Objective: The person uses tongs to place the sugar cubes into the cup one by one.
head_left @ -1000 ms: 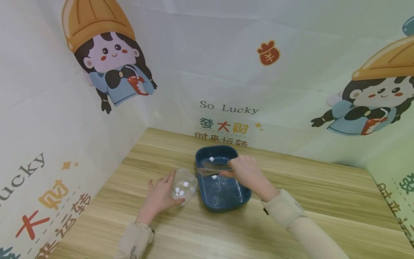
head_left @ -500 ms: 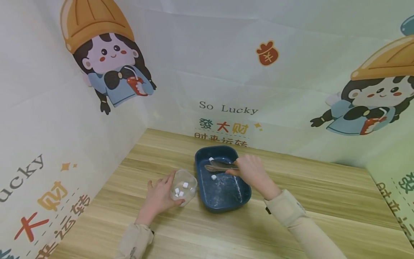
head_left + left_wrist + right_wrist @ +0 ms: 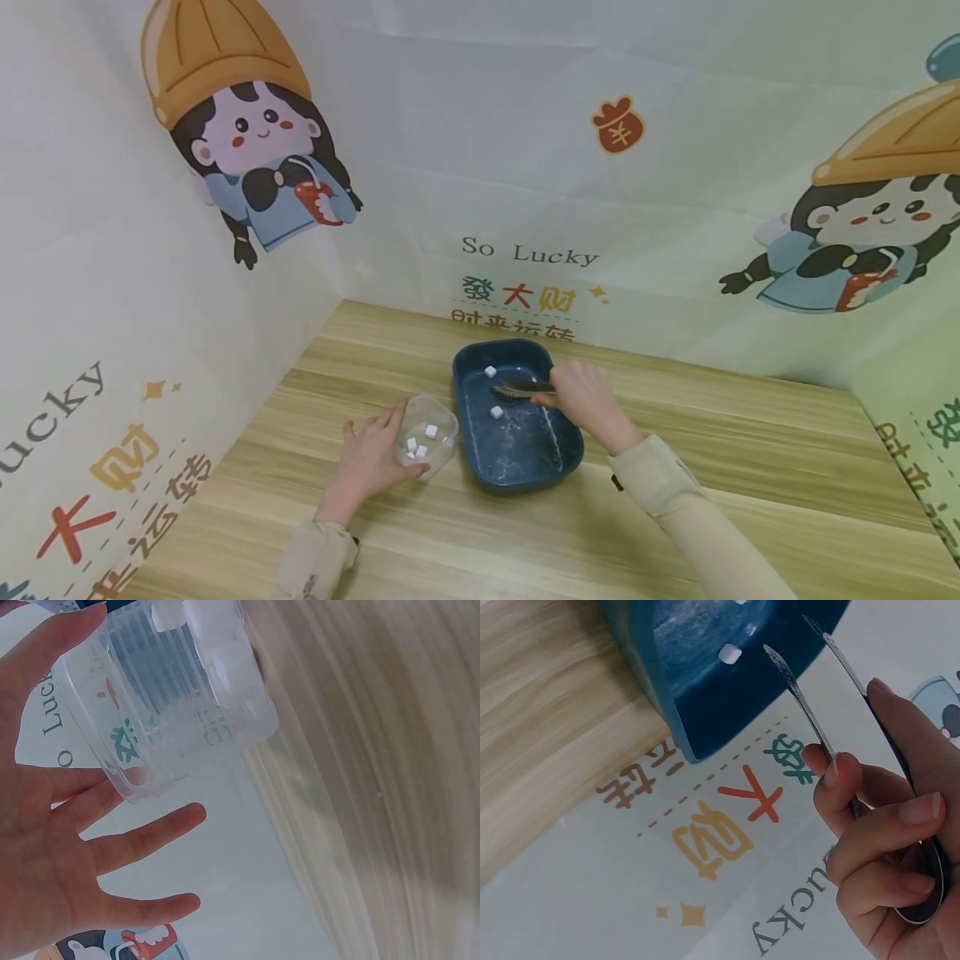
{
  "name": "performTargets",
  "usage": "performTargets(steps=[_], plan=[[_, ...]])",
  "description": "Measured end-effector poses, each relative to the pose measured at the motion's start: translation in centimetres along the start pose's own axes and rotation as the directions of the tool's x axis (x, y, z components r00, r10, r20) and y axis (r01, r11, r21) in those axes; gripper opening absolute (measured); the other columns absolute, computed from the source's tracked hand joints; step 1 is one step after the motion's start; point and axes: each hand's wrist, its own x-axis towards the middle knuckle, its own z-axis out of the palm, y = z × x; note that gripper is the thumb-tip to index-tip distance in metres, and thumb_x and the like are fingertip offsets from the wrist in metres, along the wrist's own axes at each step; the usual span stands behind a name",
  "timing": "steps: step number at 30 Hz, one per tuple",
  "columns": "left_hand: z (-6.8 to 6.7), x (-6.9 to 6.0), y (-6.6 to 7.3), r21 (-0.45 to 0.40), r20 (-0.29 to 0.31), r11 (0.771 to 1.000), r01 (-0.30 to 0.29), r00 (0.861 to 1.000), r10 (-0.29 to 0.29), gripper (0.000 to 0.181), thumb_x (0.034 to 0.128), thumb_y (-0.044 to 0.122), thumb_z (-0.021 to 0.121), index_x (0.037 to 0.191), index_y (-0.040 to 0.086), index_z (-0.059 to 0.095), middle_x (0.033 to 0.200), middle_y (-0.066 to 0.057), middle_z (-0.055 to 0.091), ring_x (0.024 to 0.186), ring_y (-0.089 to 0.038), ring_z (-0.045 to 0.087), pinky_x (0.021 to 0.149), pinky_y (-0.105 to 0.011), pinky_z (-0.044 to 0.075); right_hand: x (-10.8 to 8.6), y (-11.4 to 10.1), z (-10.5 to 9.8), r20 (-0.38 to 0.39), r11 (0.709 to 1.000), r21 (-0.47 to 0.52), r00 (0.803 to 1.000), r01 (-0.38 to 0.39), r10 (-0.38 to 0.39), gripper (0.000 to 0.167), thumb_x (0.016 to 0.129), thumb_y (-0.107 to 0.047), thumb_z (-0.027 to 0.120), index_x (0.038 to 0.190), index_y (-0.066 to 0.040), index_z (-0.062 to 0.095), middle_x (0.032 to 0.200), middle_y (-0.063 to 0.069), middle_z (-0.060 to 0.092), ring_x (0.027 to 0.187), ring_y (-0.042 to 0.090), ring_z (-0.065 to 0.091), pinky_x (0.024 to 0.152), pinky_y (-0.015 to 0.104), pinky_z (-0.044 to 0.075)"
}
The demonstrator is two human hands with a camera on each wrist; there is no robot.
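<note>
My right hand (image 3: pixel 588 402) grips metal tongs (image 3: pixel 525 389) over the dark blue tray (image 3: pixel 517 481). In the right wrist view the tongs (image 3: pixel 802 696) stand with their arms apart, and no cube shows between the tips. White cubes lie on the tray floor, one cube (image 3: pixel 491 372) farther back and another cube (image 3: pixel 497 412) nearer the middle. Left of the tray is a clear plastic container (image 3: pixel 161 697) with several white cubes (image 3: pixel 431 431) in it. My left hand (image 3: pixel 371 454) holds this container between thumb and fingers; some other fingers are spread away from it.
Both vessels stand side by side on a wood-grain table (image 3: pixel 697 433). Behind and beside it hang pale printed cloth walls (image 3: pixel 420 208) with cartoon figures and lettering. Whitish smears mark the tray floor.
The tongs have moved right, from the tray's left rim to farther inside the tray, and their tips look lower. My left hand and the container stay put.
</note>
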Motion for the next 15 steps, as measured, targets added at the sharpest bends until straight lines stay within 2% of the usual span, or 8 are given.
performTargets(steps=[6,11,15], plan=[[0.0,0.0,0.0,-0.003,-0.001,1.000,-0.003,1.000,0.003,0.101,0.0585,0.050,0.076,0.137,0.004,0.032,0.129,-0.016,0.051,0.110,-0.039,0.051,0.092,-0.071,0.025,0.4,-0.2,1.1,0.016,0.996,-0.080,0.999,0.030,-0.029,0.048,0.069,-0.043,0.071,0.046,-0.015,0.039,0.043,-0.005,0.031,0.041,0.010,0.027,0.037,0.023,0.014],[0.0,0.0,0.0,0.002,0.004,1.000,0.000,1.000,0.000,0.102,0.0583,0.050,0.076,0.138,0.005,0.030,0.129,-0.015,0.050,0.109,-0.038,0.051,0.092,-0.071,0.025,0.6,-0.8,1.5,0.003,0.994,-0.099,0.999,0.039,-0.039,0.041,0.067,-0.042,0.073,0.049,-0.012,0.050,0.045,0.000,0.046,0.041,0.014,0.039,0.035,0.027,0.024],[0.0,0.0,-0.1,0.001,0.004,1.000,-0.002,1.000,0.002,0.101,0.0586,0.050,0.076,0.138,0.006,0.030,0.129,-0.014,0.050,0.109,-0.038,0.052,0.092,-0.071,0.025,0.8,-1.2,1.7,0.037,0.995,-0.095,0.999,0.033,-0.029,0.043,0.067,-0.041,0.073,0.048,-0.013,0.047,0.044,-0.001,0.043,0.041,0.012,0.036,0.035,0.025,0.023]])
